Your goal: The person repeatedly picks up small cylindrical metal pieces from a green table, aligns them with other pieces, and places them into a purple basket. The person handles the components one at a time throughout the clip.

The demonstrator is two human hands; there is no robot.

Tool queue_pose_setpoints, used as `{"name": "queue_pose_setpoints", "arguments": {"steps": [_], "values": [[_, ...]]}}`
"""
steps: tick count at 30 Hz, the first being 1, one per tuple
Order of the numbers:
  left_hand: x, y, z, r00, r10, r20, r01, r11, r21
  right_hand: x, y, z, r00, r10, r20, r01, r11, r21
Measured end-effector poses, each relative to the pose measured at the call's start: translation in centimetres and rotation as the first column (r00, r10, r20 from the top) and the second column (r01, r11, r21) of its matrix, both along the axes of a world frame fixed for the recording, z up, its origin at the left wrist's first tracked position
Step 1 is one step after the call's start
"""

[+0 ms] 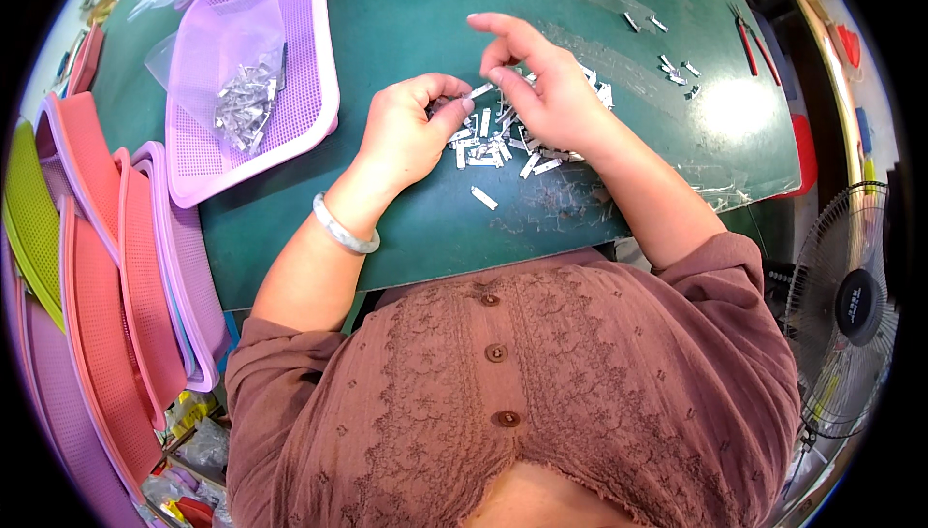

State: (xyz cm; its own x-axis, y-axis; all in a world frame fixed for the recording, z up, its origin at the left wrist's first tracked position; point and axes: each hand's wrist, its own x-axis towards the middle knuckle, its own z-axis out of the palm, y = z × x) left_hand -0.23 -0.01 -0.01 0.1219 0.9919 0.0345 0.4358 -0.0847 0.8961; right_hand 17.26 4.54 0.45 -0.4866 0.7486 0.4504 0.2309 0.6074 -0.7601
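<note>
Head view: parts (485,124) strew a green table (406,15), 1 fan (856,308) nearby.

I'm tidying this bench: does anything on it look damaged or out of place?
Yes: one small, flat, silvery piece lies alone, apart from the loose heap of similar pieces. The glossy green tabletop to its right is scuffed, unlike smoother areas.
</note>
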Motion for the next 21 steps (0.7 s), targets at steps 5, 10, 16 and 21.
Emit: {"name": "queue_pose_setpoints", "arguments": {"steps": [5, 10, 16, 21], "values": [[-0.09, -0.08, 0.42, 0.999, 0.033, 0.001, -0.033, 0.996, 0.079, 0.75, 0.33, 0.31, 0.998, 0.043, -0.046, -0.053, 0.968, -0.247], [-0.09, -0.13, 0.29, 1.000, 0.023, 0.009, -0.024, 0.993, 0.111, 0.90, 0.18, 0.51, 0.988, 0.114, -0.103, -0.143, 0.924, -0.355], [-0.06, -0.07, 0.14, 0.999, 0.030, 0.036, -0.038, 0.974, 0.225, 0.99, 0.33, 0.38, 0.982, 0.127, -0.139, -0.170, 0.918, -0.359], [-0.03, -0.06, 0.07, 0.999, 0.039, 0.013, -0.041, 0.954, 0.298, 0.87, 0.14, 0.79, 0.978, 0.123, -0.167, -0.184, 0.887, -0.423]]}}
